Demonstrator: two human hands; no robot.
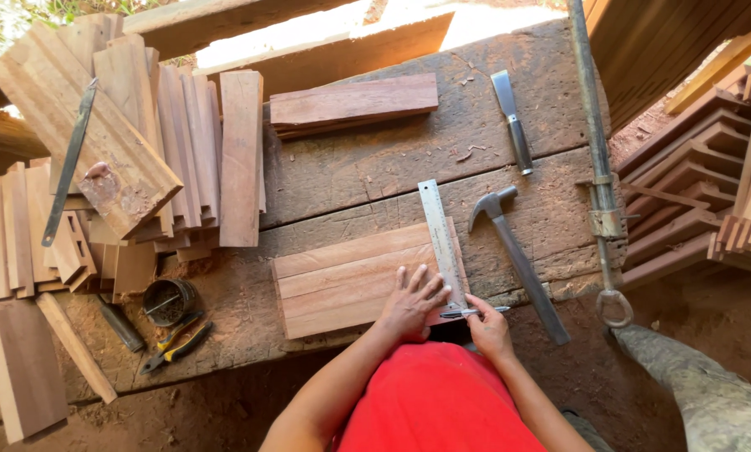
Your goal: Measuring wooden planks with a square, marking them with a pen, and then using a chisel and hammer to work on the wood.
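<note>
the pen's tip is hidden where it meets the ruler's edge, and the near end of the ruler (442, 247) lies under the left hand (410, 303). that hand rests flat with fingers spread, pressing the thin steel ruler onto a set of smooth reddish boards (342, 280) at the near edge of the rough, cracked workbench (375, 167). the right hand (488, 326) pinches a slim pen (474, 312) beside the ruler. a claw hammer (517, 255) and a chisel (511, 117) lie to the right. a small round tin (168, 300), contents unclear, sits near pliers (174, 343).
</note>
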